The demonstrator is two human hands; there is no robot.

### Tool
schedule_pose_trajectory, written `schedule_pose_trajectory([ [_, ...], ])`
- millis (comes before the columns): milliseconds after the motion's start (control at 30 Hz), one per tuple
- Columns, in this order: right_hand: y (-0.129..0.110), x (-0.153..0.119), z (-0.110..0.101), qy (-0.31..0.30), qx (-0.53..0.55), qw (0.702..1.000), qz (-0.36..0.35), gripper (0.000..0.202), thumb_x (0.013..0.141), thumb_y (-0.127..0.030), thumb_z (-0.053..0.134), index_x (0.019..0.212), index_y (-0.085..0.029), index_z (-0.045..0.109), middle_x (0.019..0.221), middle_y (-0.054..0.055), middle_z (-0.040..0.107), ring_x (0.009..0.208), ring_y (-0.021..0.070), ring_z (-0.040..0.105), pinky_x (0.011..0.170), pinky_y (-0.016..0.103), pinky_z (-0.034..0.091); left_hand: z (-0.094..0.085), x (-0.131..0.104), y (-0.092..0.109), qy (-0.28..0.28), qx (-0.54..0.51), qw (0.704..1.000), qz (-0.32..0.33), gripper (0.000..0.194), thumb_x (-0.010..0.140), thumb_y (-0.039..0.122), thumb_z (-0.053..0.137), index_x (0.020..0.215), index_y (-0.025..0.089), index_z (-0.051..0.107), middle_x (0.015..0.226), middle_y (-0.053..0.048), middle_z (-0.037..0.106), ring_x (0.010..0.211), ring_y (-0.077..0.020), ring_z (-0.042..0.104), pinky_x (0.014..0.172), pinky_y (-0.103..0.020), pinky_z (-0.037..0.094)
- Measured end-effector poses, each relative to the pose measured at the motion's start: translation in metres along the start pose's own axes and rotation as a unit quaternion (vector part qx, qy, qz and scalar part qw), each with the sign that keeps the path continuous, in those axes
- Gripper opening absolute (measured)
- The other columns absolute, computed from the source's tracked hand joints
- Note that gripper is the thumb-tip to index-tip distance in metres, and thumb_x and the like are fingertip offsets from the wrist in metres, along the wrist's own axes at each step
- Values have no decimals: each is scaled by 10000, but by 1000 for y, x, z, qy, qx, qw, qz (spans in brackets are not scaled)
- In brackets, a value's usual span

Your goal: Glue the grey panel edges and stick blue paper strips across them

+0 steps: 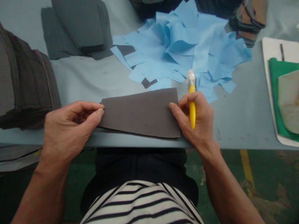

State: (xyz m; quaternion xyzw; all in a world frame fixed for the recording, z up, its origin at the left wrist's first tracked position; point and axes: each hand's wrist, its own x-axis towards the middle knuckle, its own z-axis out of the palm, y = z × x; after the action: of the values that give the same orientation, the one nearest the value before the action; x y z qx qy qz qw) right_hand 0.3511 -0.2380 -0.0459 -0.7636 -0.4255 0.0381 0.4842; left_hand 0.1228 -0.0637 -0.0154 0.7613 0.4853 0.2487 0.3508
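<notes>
A dark grey fabric panel (140, 113), wider at its right end, is stretched between my two hands at the table's front edge. My left hand (72, 124) pinches its narrow left end between thumb and forefinger. On the right end, my right hand (196, 115) grips with the thumb on top and the fingers partly hidden. A yellow pen (192, 105), its upper end wrapped in white material, is also held in my right hand, sticking up between the fingers. Just beyond the panel lie loose light blue strips (182, 46).
Stacks of dark panels stand at the left (30, 77) and back left (79, 28) of the grey table (79, 74). A white board (271, 49) carrying a green piece (274, 93) lies at the right. Another stack (251, 18) is at the back right.
</notes>
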Motion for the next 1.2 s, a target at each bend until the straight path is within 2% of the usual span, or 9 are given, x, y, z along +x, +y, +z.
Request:
schedule_pose_trajectory([
  [267,1,0,-2,-21,-22,999,-14,221,907,-233,737,863,-257,522,711,-68,519,582,118,467,569,256,433,2,1,-3,-14,7,1000,0,246,741,377,774,896,198,841,700,-3,775,578,-108,635,519,-176,472],
  [433,2,0,-4,-24,-24,999,-34,233,905,-203,744,864,-260,521,715,-68,526,584,118,475,570,254,420,1,2,-3,-16,8,1000,-1,227,742,370,777,892,214,845,729,-4,792,603,-118,660,539,-182,495],
  [867,7,2,-5,-45,-9,999,-24,213,911,-239,745,887,-246,534,713,-73,531,592,110,474,590,250,392,3,0,-2,9,18,1000,-22,255,715,384,790,909,234,859,768,4,809,639,-133,670,570,-204,499],
  [1200,14,5,-6,-65,9,997,-33,218,921,-291,737,883,-254,525,731,-68,551,598,120,484,608,267,397,0,3,-22,12,56,998,-6,197,782,351,830,969,299,861,823,45,806,660,-137,636,604,-248,438],
])
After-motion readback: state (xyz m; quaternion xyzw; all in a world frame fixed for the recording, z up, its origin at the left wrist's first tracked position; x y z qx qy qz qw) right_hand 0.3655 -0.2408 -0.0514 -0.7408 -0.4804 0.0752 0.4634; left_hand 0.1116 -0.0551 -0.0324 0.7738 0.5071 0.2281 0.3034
